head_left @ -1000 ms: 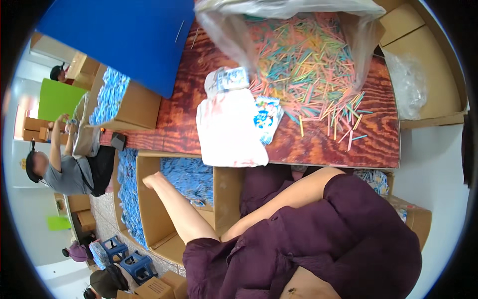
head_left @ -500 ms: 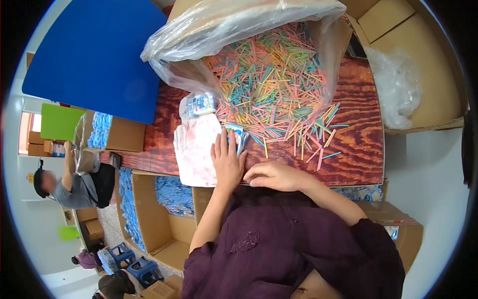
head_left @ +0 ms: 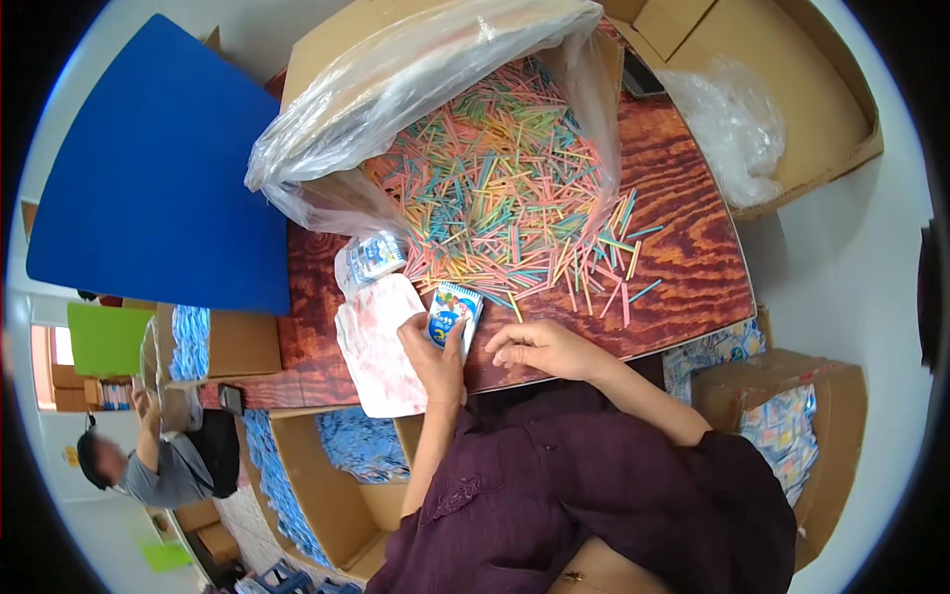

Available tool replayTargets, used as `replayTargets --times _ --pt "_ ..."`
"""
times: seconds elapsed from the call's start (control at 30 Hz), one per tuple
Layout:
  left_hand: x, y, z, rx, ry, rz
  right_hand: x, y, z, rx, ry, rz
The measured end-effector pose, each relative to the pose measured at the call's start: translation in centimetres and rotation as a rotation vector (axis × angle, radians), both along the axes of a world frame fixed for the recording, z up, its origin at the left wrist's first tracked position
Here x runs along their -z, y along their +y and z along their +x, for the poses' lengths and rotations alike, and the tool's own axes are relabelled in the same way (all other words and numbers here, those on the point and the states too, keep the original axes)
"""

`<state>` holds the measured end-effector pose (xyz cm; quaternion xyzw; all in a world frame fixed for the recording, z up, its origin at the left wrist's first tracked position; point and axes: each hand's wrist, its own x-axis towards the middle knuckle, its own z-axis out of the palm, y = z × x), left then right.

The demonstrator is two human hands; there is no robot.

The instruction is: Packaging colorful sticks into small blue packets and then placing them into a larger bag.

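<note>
A small white-and-blue printed packet (head_left: 455, 305) lies at the table's near side, beside a white cloth (head_left: 376, 342) with pinkish stains. My left hand (head_left: 435, 364) grips the packet's near end between thumb and fingers, its wrist over the cloth's edge. To the right, my right hand (head_left: 546, 351) hovers at the table edge, holding nothing, with its fingers loosely bent and apart. Beyond both hands, many thin pastel sticks (head_left: 505, 188) in pink, yellow, green and blue spill from a plastic-lined box (head_left: 341, 109). Another stack of packets (head_left: 374, 259) in clear wrap rests past the cloth.
Open cartons of blue-and-white packets (head_left: 361, 445) stand below the table at left, and another carton (head_left: 841, 436) at right. A blue panel (head_left: 158, 178) rises at far left. A large carton (head_left: 792, 79) holds crumpled clear plastic. Another person (head_left: 178, 460) works at left.
My left hand has gone from lying flat over the packet to gripping its near end, showing more of its face. My right hand stays near the table edge. The whole view has shifted and tilted.
</note>
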<state>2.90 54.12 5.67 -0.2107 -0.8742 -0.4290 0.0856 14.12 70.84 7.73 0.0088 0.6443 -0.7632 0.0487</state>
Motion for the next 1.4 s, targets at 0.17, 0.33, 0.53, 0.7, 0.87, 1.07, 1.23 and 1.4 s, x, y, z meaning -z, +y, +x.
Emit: replayTargets --times 0.17,0.33,0.53,0.7,0.87,1.07,1.23,1.4 --pt "0.8 -1.3 -1.9 -0.011 -0.174 0.072 -1.4 -1.4 -3.3 0.081 0.049 0.107" --pt "0.9 -1.3 -1.5 -0.061 -0.186 0.290 -3.2 -1.2 -6.0 0.261 0.106 0.640" --pt "-1.5 -2.2 -1.3 0.151 0.094 0.064 -3.6 -2.7 -9.3 0.217 0.403 0.985" --pt "-0.5 -2.4 -1.4 0.184 0.102 -0.085 -2.4 -1.4 -8.8 0.271 0.333 0.893" --pt "0.4 -3.1 -1.4 0.204 0.083 -0.126 -1.3 0.1 -8.6 0.376 0.061 0.557" --pt "-0.7 -2.3 -1.1 0.218 0.082 -0.182 1.2 -1.0 -8.4 0.458 0.206 0.526" --pt "0.2 -3.1 -0.1 0.211 0.225 -0.315 1.5 0.8 -8.4 0.656 0.059 0.767" --pt "-2.7 -2.9 -0.5 0.181 0.258 -0.091 -1.7 0.0 -5.5 0.549 0.099 0.564"
